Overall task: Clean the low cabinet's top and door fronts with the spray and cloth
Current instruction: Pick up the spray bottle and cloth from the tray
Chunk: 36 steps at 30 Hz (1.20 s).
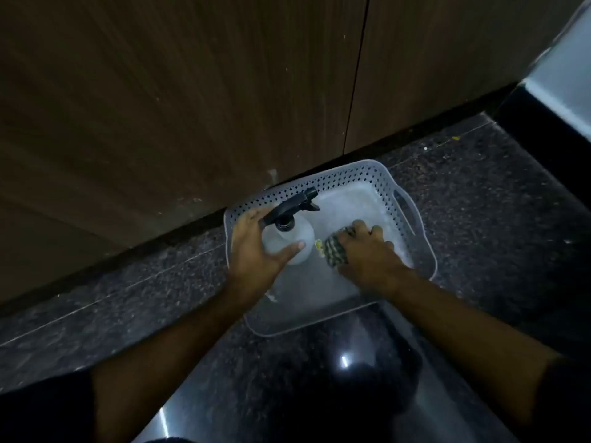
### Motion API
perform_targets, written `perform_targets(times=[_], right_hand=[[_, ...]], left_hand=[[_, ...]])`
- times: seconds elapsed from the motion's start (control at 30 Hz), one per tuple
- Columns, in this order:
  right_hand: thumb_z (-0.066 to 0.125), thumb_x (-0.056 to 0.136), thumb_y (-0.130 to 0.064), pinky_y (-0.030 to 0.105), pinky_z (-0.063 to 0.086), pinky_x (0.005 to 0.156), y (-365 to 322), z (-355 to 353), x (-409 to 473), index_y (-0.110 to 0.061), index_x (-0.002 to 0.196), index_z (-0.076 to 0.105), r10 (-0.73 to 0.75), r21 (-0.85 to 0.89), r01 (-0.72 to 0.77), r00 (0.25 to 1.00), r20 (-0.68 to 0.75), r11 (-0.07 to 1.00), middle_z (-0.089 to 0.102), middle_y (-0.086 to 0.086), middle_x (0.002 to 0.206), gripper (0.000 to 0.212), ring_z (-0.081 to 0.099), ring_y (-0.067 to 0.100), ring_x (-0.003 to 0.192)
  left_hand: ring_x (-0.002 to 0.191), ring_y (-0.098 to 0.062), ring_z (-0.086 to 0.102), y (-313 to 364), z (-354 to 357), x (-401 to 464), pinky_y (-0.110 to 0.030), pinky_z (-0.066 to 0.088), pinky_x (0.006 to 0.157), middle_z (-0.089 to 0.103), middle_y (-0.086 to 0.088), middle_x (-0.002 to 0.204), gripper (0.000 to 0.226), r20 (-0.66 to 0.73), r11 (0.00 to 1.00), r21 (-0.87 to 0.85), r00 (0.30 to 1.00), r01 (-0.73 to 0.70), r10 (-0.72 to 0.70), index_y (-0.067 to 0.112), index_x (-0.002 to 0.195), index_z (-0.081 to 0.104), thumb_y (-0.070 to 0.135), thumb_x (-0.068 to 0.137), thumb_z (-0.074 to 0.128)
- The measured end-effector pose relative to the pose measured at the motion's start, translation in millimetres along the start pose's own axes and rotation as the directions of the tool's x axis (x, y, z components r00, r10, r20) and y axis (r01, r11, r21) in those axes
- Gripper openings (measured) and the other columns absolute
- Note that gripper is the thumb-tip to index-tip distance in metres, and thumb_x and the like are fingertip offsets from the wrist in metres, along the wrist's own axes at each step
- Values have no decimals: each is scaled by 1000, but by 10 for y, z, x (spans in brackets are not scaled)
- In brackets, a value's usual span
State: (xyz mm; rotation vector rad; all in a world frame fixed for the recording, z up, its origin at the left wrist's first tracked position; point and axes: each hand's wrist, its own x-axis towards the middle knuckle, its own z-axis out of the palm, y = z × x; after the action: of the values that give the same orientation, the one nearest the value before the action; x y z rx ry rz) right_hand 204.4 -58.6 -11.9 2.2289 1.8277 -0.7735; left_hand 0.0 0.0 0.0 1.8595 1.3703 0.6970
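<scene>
A white perforated plastic basket [412, 231] stands on the dark speckled floor against the cabinet. Inside it, my left hand [256, 251] grips a clear spray bottle [297, 238] with a black trigger head, thumb across its body. My right hand [367, 251] grips a checked cloth [334, 251] beside the bottle, low in the basket. The brown wood-grain cabinet door fronts [179, 100] rise right behind the basket, with a thin vertical gap between two doors.
A dark plinth strip [192, 225] runs along the cabinet's foot. At the far right a pale grey surface [563, 78] stands over a black base. Glossy floor [319, 378] with a light reflection lies between my forearms.
</scene>
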Motion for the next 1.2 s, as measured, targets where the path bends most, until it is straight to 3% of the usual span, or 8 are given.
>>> perform_targets(times=[0.2, 0.33, 0.47, 0.63, 0.7, 0.8, 1.0, 1.2], right_hand=[[61, 95, -29, 48, 48, 98, 108, 173, 93, -21, 142, 46, -79, -28, 77, 993, -85, 997, 42, 10, 135, 50, 43, 33, 119], [76, 85, -27, 30, 55, 79, 209, 189, 79, -25, 115, 72, 54, 410, 37, 977, -207, 911, 68, -1, 104, 30, 66, 21, 93], [70, 92, -17, 29, 60, 69, 276, -3, -39, -20, 101, 74, 291, 933, 47, 943, -159, 357, 78, 1, 89, 11, 74, 22, 83], [50, 101, -27, 46, 56, 95, 328, -189, -81, -4, 126, 65, 160, 934, 35, 987, 24, -355, 72, 20, 118, 37, 70, 33, 107], [46, 99, -31, 44, 54, 96, 317, -284, -101, -2, 122, 67, 123, 860, 26, 991, 44, -510, 71, 21, 118, 43, 69, 32, 105], [46, 99, -47, 41, 54, 92, 275, -407, -114, -1, 122, 68, 87, 830, 26, 996, 27, -557, 71, 20, 114, 56, 68, 29, 97], [45, 98, -62, 39, 57, 88, 206, -520, -120, -5, 116, 73, 85, 852, 33, 996, 13, -522, 73, 17, 116, 66, 72, 26, 97], [47, 97, -63, 41, 54, 77, 229, -591, -87, -7, 109, 76, 90, 878, 42, 996, 1, -476, 74, 14, 100, 64, 69, 24, 79]], left_hand=[[113, 3, 58, 180, -34, 264, -14, 46, 92, 62, 8, 122, 49, 152, 960, -274, 983, -55, 100, 38, 114, 63, 36, 70, 85], [91, -8, 66, 270, 31, 262, -13, 47, 79, 70, -10, 99, 13, 267, 930, -357, 964, 89, 11, 17, 103, 69, 17, 90, 71], [83, -21, 65, 281, 54, 305, -35, 49, 80, 68, -12, 85, 22, 258, 899, -403, 964, 170, -67, 1, 100, 70, 21, 91, 71], [66, 4, 65, 573, -77, 242, -14, 47, 66, 71, 19, 69, 26, 231, 939, -319, 951, -125, 205, 13, 100, 77, 29, 80, 74], [63, -1, 67, 651, -130, 229, -19, 48, 56, 72, 16, 67, 28, 223, 972, -186, 957, -147, 187, 16, 93, 80, 37, 75, 77], [60, -24, 69, 661, -151, 211, -39, 50, 51, 72, -5, 64, 22, 180, 995, -60, 979, -83, 92, 21, 82, 81, 40, 72, 86], [43, -8, 53, 716, -110, 178, -17, 35, 40, 67, -10, 59, 23, 105, 999, 14, 993, 48, -50, 17, 68, 78, 37, 68, 89], [42, -8, 47, 743, -40, 145, -18, 33, 41, 62, -11, 54, 28, 43, 1000, 19, 999, 18, -18, 9, 62, 74, 33, 70, 87]])
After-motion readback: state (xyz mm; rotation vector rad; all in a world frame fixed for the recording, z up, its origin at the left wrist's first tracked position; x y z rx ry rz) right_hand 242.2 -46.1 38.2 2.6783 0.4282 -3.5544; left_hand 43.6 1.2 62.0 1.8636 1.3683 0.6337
